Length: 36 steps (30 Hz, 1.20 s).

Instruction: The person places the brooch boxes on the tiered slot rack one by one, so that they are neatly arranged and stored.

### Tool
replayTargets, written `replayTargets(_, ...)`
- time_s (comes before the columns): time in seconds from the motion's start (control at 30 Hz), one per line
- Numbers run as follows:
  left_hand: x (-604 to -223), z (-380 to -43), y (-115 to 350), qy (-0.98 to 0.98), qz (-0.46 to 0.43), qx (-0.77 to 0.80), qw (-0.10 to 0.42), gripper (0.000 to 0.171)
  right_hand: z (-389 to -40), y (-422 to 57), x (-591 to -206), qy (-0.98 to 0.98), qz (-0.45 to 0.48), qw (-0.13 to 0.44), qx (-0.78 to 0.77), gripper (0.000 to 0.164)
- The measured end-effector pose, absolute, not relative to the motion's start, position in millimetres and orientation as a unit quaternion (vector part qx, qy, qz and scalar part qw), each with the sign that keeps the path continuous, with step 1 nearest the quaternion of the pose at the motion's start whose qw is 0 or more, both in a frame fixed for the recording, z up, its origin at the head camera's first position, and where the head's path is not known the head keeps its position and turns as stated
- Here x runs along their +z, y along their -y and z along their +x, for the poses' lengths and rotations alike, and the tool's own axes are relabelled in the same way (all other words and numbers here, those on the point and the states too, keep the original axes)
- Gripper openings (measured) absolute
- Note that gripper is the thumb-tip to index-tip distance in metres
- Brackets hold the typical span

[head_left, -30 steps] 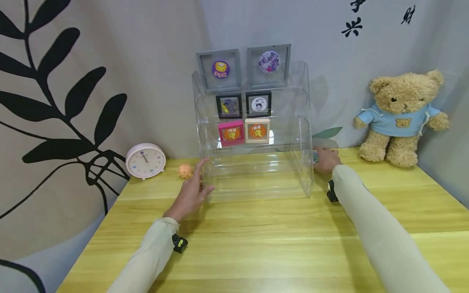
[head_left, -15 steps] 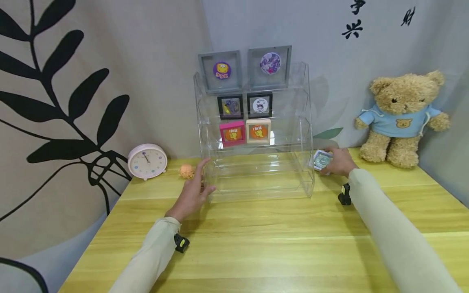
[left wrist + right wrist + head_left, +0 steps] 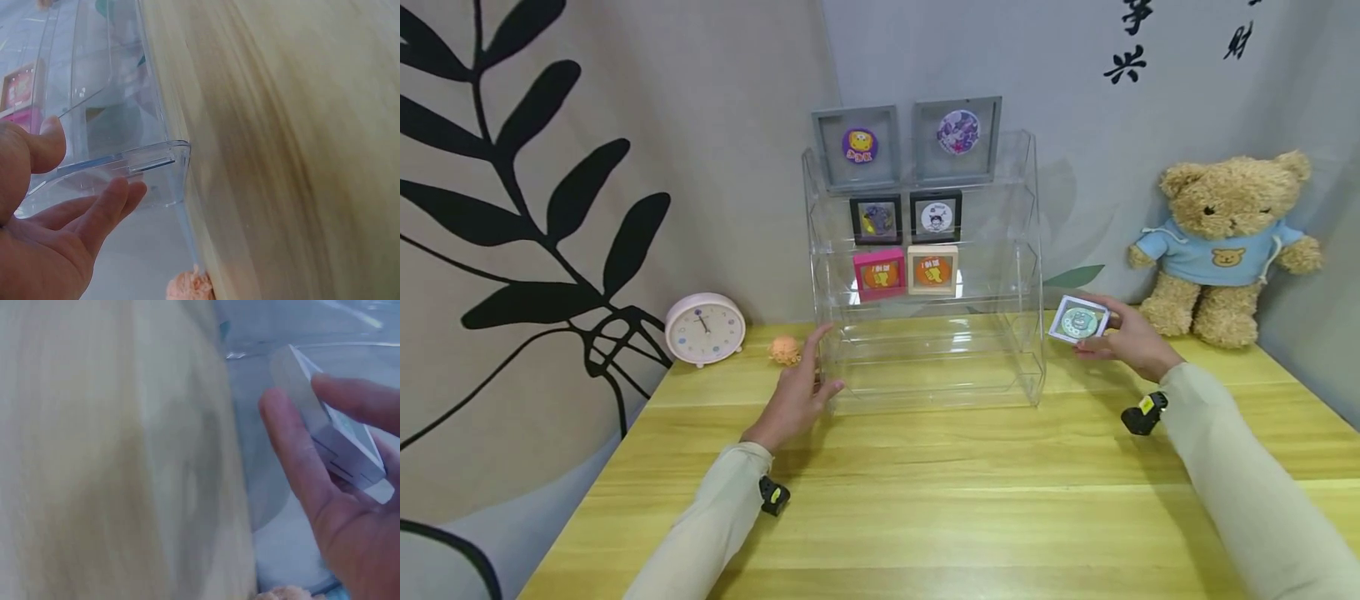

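Observation:
A clear stepped acrylic display rack point(image 3: 925, 375) stands on the wooden table, with small framed badges on its upper tiers. My left hand point(image 3: 790, 400) is at the rack's left side, its fingers fairly straight. The left wrist view shows fingertips point(image 3: 115, 194) along the outside of the side panel and the thumb over its edge. To the right of the rack, my right hand point(image 3: 1131, 337) holds a small pale square frame point(image 3: 1078, 320) with a round teal badge inside. It is tilted, pinched between thumb and fingers in the right wrist view.
Two grey frames point(image 3: 859, 148) top the rack, above two black ones point(image 3: 936, 217). A pink frame point(image 3: 880, 275) and a cream frame point(image 3: 933, 270) sit below. A clock point(image 3: 706, 330) and orange fluffy ball point(image 3: 785, 351) stand left, a teddy bear point(image 3: 1228, 242) right.
My right hand has come out from behind the rack's right side, moving right with the pale frame, which now shows its face. The left hand has stayed at the rack's left side.

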<state>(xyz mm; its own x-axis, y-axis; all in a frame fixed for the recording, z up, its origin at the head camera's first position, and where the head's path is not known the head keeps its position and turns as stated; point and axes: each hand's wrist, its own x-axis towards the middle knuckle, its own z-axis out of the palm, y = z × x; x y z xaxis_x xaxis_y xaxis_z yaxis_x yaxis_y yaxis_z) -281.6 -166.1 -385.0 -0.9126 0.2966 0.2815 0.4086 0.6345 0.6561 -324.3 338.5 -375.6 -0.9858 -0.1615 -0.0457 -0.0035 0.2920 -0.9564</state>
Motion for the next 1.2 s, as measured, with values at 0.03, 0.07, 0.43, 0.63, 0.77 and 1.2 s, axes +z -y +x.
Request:
replayTargets(0.03, -385.3, -281.5, 166.0, 0.901, -0.195, -0.381, 0.072, 0.086, -321.2, -339.7, -372.9, -0.787, -0.056, 0.068, -0.611, 0.088)
replayTargets(0.07, -385.4, -281.4, 166.0, 0.901, -0.195, -0.381, 0.071, 0.086, -317.9, -341.0, -369.9, -0.772, -0.065, 0.070, -0.628, 0.086)
replayTargets(0.43, -383.6, -281.6, 165.5, 0.902, -0.194, -0.378, 0.078, 0.085, -287.8, -339.8, -335.0, -0.768, -0.111, 0.015, -0.631, 0.076)
replayTargets(0.63, -385.5, -282.0, 165.6, 0.899, -0.195, -0.384, 0.081, 0.087, -275.3, -329.5, -313.4, -0.763, -0.133, -0.022, -0.633, 0.073)
replayTargets(0.77, -388.4, -282.0, 164.1, 0.896, -0.200, -0.389, 0.076, 0.086, -267.5, -320.4, -299.6, -0.761, -0.149, -0.044, -0.630, 0.073)
replayTargets(1.2, -387.1, -280.9, 164.9, 0.900, -0.201, -0.375, 0.092, 0.085, -268.5, -237.6, -267.6, -0.806, -0.204, -0.032, -0.555, 0.078)
